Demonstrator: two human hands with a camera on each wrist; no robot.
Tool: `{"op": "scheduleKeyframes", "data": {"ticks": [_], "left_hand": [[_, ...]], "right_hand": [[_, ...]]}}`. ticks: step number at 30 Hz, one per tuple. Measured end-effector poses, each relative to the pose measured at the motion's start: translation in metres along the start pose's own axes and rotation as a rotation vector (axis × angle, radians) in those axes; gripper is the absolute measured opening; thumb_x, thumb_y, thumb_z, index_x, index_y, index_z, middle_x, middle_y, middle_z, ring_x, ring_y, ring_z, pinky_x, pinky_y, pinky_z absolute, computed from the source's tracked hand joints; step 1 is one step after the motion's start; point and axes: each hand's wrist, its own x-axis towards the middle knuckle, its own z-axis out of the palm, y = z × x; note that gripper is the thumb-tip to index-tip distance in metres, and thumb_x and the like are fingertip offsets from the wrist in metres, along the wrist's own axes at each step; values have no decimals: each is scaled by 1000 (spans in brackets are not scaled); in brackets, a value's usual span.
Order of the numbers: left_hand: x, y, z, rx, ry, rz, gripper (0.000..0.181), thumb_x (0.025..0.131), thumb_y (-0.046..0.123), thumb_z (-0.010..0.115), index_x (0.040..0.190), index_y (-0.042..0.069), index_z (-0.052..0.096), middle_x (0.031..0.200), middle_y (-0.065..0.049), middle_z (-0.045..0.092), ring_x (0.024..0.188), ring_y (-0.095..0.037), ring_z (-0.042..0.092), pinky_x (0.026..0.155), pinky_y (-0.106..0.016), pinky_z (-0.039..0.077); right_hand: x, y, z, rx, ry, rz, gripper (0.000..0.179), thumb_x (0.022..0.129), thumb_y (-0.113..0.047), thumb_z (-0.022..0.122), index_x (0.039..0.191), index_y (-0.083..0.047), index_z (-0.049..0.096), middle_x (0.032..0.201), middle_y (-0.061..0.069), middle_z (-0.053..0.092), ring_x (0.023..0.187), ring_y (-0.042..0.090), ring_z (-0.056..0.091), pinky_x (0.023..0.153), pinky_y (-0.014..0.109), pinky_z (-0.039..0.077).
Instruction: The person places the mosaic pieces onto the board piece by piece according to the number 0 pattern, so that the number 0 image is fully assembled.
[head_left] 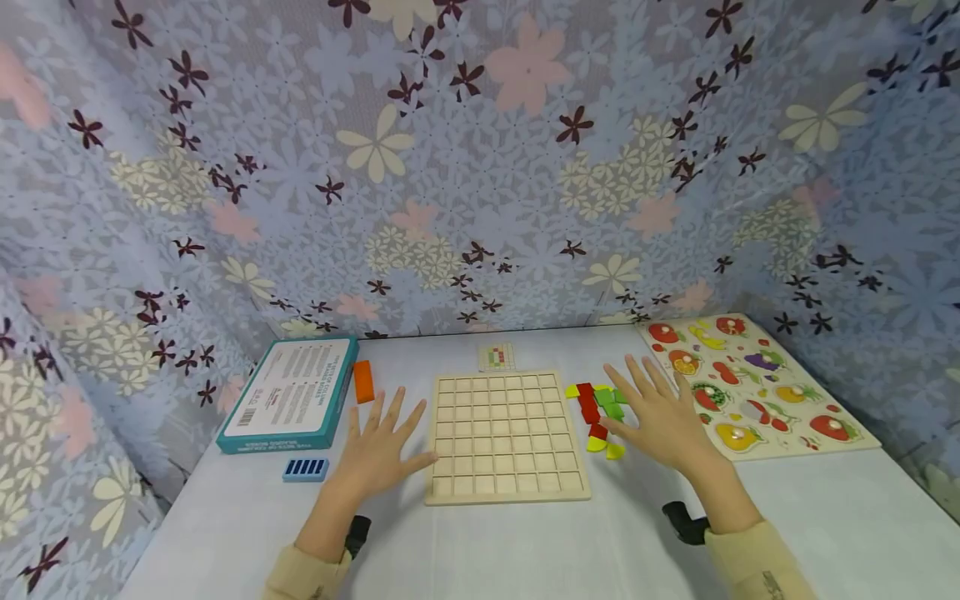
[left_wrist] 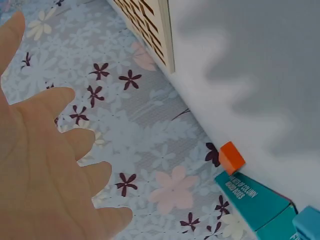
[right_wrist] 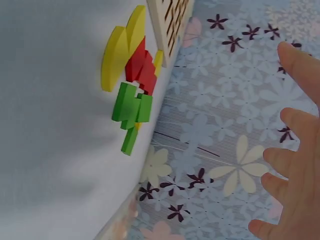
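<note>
Head view, as I watch: the left hand (head_left: 378,454) and right hand (head_left: 662,415) splay their fingers, grasping nothing, above the white desk (head_left: 510,550); between them lies a square pale-wood grid board (head_left: 504,433), probably light, stiff, best held by its rim, beside red, green and yellow blocks (head_left: 589,405)

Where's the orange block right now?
In the head view, the orange block lies on the table's left side, between the teal box and the board, near the left hand's fingers.
</note>
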Motion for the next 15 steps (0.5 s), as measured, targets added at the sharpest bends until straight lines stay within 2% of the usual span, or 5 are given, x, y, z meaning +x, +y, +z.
{"op": "scheduleKeyframes", "data": {"ticks": [9,15], "left_hand": [[16,3,6,-59,0,-17,76,87,55,50,147,18,24,154,-17,7,139,-41,-1,105,-66,-4],[26,1,13,-166,-27,-25,75,89,54,48,148,16,22,153,-18,5,139,-43,-1,105,-67,-1]], "right_hand": [[18,9,22,46,-22,-3,77,86,-50,56,147,-16,24,150,22,18,138,41,11,104,68,0],[26,12,31,66,-27,-7,74,87,-47,56,146,-14,26,150,23,20,137,43,14,103,68,4]]}}
